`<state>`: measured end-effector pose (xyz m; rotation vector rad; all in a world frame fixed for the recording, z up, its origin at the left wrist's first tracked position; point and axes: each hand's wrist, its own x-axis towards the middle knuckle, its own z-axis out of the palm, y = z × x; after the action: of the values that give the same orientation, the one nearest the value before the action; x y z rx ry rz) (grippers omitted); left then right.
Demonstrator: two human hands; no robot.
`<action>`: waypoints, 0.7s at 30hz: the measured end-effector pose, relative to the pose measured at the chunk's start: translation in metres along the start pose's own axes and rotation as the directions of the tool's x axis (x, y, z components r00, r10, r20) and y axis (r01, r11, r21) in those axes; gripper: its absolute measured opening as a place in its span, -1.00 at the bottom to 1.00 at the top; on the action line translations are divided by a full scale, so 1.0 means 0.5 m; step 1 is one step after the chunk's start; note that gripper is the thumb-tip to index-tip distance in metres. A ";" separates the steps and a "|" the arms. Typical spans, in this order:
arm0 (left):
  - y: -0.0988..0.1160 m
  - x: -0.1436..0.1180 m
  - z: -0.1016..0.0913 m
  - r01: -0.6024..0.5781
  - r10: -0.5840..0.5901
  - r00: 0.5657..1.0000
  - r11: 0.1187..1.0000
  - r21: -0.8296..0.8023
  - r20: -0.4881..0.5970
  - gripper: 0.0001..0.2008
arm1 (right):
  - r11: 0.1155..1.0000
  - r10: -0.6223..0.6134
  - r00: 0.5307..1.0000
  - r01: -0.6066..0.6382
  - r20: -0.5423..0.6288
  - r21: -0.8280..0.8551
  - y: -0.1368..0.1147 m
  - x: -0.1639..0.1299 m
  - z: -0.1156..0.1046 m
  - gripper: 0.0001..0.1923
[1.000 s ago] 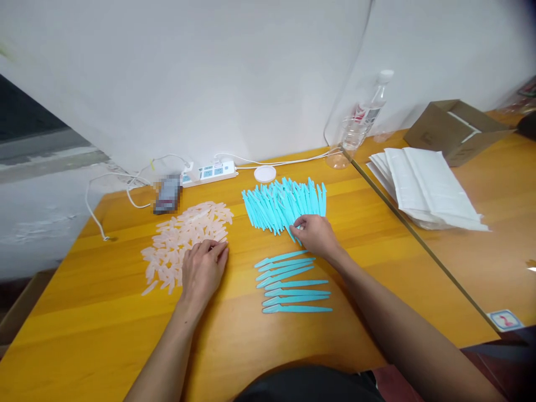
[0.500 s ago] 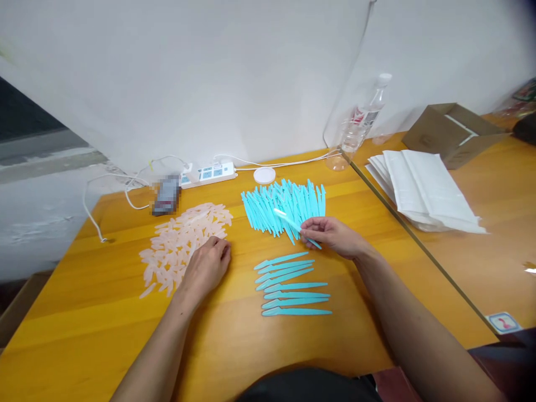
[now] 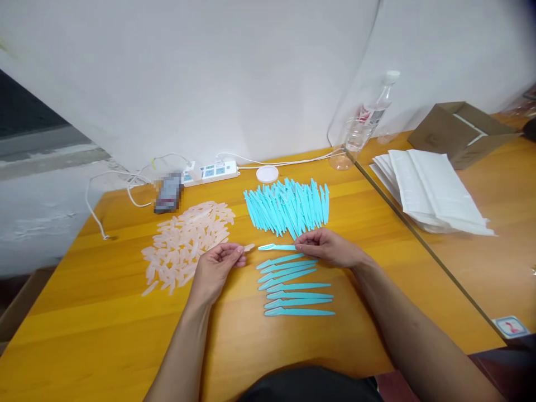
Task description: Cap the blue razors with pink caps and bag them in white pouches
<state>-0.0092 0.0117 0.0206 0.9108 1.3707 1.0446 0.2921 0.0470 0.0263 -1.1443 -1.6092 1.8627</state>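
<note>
My right hand (image 3: 329, 247) pinches a turquoise plastic razor (image 3: 276, 247) by its handle, held level with its blade end pointing left. My left hand (image 3: 220, 265) holds a small translucent pink cap (image 3: 248, 247) between thumb and fingers, its tip a short gap from the razor's blade end. Beyond my right hand lies a fanned heap of turquoise razors (image 3: 288, 205). Below the held razor, a neat row of several capped razors (image 3: 293, 285) lies on the wooden table (image 3: 104, 335). A loose pile of pink caps (image 3: 188, 243) spreads left of my left hand.
At the back stand a white power strip (image 3: 211, 173) with cables, a blurred dark phone (image 3: 168, 192), a white round lid (image 3: 267, 174) and a clear plastic bottle (image 3: 360, 125). On the adjoining table at right lie stacked white bags (image 3: 427, 187) and a cardboard box (image 3: 458, 131).
My right hand picked a razor out of the heap and brought it down and left, level. My left hand lifted a cap off the pink pile and moved right toward the razor's tip.
</note>
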 end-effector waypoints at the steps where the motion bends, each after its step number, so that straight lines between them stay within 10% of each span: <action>1: -0.001 -0.001 0.002 -0.008 0.008 1.000 1.000 0.010 0.010 -0.61 | 1.000 0.001 1.000 -0.001 -0.001 -0.002 0.001 0.000 0.000 -0.51; 16: 0.010 -0.029 0.054 -0.164 0.127 0.978 0.959 0.233 0.167 -0.73 | 0.999 -0.007 0.999 0.009 0.040 -0.047 0.000 -0.001 0.004 -0.53; 21: 0.019 -0.103 0.059 -0.564 0.376 0.817 0.677 0.473 0.437 -0.79 | 0.992 0.054 0.978 -0.029 0.203 -0.125 -0.017 -0.034 -0.022 -0.54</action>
<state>0.0232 -0.0319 0.0465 1.9074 1.2208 0.7950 0.3089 0.0425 0.0395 -1.0706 -1.8480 1.9897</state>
